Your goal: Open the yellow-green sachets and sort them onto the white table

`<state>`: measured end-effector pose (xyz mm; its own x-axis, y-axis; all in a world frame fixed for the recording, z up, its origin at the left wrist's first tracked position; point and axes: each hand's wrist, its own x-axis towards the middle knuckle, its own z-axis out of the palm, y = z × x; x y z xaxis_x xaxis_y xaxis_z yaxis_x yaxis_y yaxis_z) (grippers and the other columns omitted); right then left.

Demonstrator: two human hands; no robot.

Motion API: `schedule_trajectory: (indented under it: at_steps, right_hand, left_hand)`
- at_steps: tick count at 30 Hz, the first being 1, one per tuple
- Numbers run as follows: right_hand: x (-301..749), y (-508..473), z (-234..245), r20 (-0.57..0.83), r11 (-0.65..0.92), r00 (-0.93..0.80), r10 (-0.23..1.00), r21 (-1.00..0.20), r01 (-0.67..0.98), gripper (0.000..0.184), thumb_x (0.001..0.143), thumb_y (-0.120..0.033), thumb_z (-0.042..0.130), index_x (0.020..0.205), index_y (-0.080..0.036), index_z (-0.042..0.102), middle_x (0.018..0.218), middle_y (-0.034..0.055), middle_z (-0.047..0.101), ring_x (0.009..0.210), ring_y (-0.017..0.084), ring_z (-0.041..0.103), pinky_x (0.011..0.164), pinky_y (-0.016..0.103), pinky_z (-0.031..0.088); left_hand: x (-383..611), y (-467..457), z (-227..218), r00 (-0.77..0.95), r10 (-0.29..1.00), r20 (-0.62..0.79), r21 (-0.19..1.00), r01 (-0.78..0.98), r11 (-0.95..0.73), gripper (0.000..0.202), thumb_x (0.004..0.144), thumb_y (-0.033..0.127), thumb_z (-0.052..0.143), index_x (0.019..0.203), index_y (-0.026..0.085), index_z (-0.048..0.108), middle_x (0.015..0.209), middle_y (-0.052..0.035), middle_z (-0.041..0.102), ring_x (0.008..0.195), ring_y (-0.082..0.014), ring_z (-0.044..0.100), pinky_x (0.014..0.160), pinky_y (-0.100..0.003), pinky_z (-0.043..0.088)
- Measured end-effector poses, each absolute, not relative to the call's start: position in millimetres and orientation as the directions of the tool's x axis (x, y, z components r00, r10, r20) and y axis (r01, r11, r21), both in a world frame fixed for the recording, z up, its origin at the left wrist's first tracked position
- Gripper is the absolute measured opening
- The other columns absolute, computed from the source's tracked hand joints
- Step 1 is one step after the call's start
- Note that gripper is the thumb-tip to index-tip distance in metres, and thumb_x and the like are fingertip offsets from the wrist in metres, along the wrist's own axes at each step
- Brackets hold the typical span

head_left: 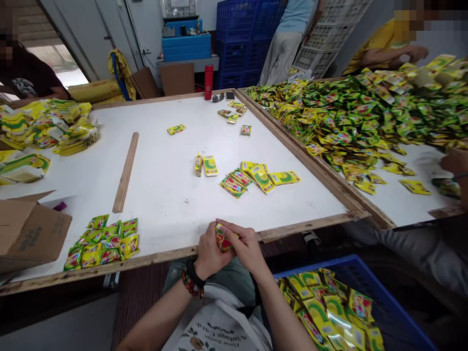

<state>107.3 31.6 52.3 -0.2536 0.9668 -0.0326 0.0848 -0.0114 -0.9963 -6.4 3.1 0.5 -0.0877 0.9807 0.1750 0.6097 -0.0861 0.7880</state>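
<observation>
Both of my hands meet at the table's front edge, around one small yellow, green and red packet (224, 238). My left hand (212, 251) wraps its left side, and my right hand (246, 243) closes over it from the right. My fingers hide much of it, so whether it is a box or a soft pouch is unclear. Beyond my hands lie two green printed packets (234, 186) beside several yellow cartons (261, 176). A small carton standing on edge (198, 164) is next to a yellow one (210, 165). Filled pouches (106, 242) lie in rows at the left front.
A blue crate (387, 297) of packets stands low at my right. Heaped pouches (336, 117) cover the right table; flat cartons (44, 124) pile up at left. A wooden strip (126, 173), cardboard box (36, 234) and red flask (208, 83) are on my table. Other people are around.
</observation>
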Motion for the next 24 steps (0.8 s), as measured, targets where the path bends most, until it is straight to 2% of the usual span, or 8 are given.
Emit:
schedule_trajectory:
  at_steps: [9, 13, 16, 18, 20, 21, 23, 24]
  right_hand:
    - [105.7, 24.1, 41.0, 0.084, 0.116, -0.170, 0.982, -0.975, 0.188, 0.034, 0.090, -0.039, 0.054, 0.112, -0.020, 0.071, 0.113, 0.0069, 0.071, 0.103, 0.031, 0.069, 0.091, 0.045, 0.055]
    - [109.3, 24.3, 41.0, 0.233, 0.352, -0.425, 0.875, -0.908, 0.227, 0.036, 0.092, -0.031, 0.053, 0.126, -0.024, 0.062, 0.111, 0.0070, 0.074, 0.099, 0.026, 0.071, 0.086, 0.038, 0.058]
    - [110.9, 20.9, 43.1, 0.321, 0.494, -0.471, 0.822, -0.814, 0.307, 0.043, 0.094, -0.028, 0.050, 0.136, -0.023, 0.052, 0.111, 0.0093, 0.074, 0.097, 0.024, 0.071, 0.083, 0.034, 0.058]
    - [121.5, 14.8, 42.0, 0.340, 0.505, -0.425, 0.839, -0.779, 0.372, 0.042, 0.096, -0.028, 0.043, 0.138, -0.023, 0.051, 0.107, 0.0094, 0.075, 0.091, 0.022, 0.073, 0.079, 0.031, 0.059]
    - [148.5, 5.7, 37.9, 0.310, 0.466, -0.378, 0.872, -0.763, 0.448, 0.042, 0.097, -0.031, 0.041, 0.135, -0.022, 0.054, 0.109, 0.0096, 0.074, 0.090, 0.022, 0.074, 0.078, 0.028, 0.059]
    - [168.7, 0.6, 34.8, 0.261, 0.421, -0.358, 0.897, -0.752, 0.507, 0.041, 0.096, -0.032, 0.042, 0.133, -0.022, 0.057, 0.112, 0.0100, 0.073, 0.093, 0.023, 0.073, 0.077, 0.027, 0.059]
    - [217.1, -9.2, 26.7, 0.084, 0.259, -0.279, 0.957, -0.681, 0.685, 0.040, 0.093, -0.034, 0.046, 0.128, -0.023, 0.062, 0.109, 0.0104, 0.073, 0.091, 0.025, 0.074, 0.072, 0.026, 0.059]
    - [241.6, -13.3, 22.2, -0.028, 0.163, -0.226, 0.974, -0.607, 0.778, 0.038, 0.091, -0.035, 0.048, 0.122, -0.024, 0.067, 0.096, 0.0107, 0.077, 0.078, 0.027, 0.075, 0.062, 0.028, 0.060]
  left_hand:
    - [-2.2, 2.6, -6.4, -0.089, 0.968, 0.233, 0.805, 0.577, -0.141, 0.040, 0.069, 0.030, 0.062, 0.103, 0.022, 0.043, 0.085, -0.0043, 0.061, 0.071, -0.0232, 0.062, 0.061, -0.034, 0.048]
    - [-2.2, -1.5, -15.6, -0.101, 0.973, 0.210, 0.838, 0.532, -0.125, 0.037, 0.070, 0.033, 0.063, 0.099, 0.022, 0.043, 0.080, -0.0036, 0.059, 0.068, -0.0215, 0.058, 0.059, -0.033, 0.047]
    - [-11.0, -1.0, -3.1, 0.034, 0.993, 0.116, 0.866, 0.486, -0.118, 0.031, 0.074, 0.029, 0.061, 0.099, 0.021, 0.045, 0.082, -0.0024, 0.058, 0.068, -0.0178, 0.056, 0.063, -0.031, 0.047]
    - [-24.5, 11.9, 14.6, 0.248, 0.965, 0.083, 0.859, 0.474, -0.195, 0.048, 0.068, 0.031, 0.070, 0.108, 0.020, 0.047, 0.097, -0.0054, 0.061, 0.079, -0.0192, 0.058, 0.069, -0.032, 0.049]
    - [-42.6, 42.0, 34.4, 0.434, 0.898, 0.071, 0.840, 0.460, -0.288, 0.072, 0.059, 0.040, 0.080, 0.121, 0.022, 0.047, 0.117, -0.0086, 0.058, 0.092, -0.0222, 0.059, 0.074, -0.033, 0.050]
    - [-52.0, 63.7, 43.5, 0.435, 0.897, 0.071, 0.829, 0.474, -0.295, 0.078, 0.060, 0.045, 0.080, 0.126, 0.022, 0.045, 0.123, -0.0095, 0.056, 0.096, -0.0228, 0.058, 0.075, -0.033, 0.051]
    - [-68.2, 116.7, 57.9, 0.192, 0.979, 0.066, 0.773, 0.610, -0.172, 0.062, 0.076, 0.045, 0.068, 0.128, 0.020, 0.045, 0.122, -0.0107, 0.058, 0.098, -0.0224, 0.059, 0.079, -0.034, 0.050]
    - [-74.2, 145.1, 62.6, -0.004, 0.998, 0.065, 0.733, 0.679, -0.046, 0.052, 0.080, 0.042, 0.064, 0.125, 0.019, 0.048, 0.124, -0.0116, 0.057, 0.105, -0.0230, 0.058, 0.085, -0.034, 0.048]
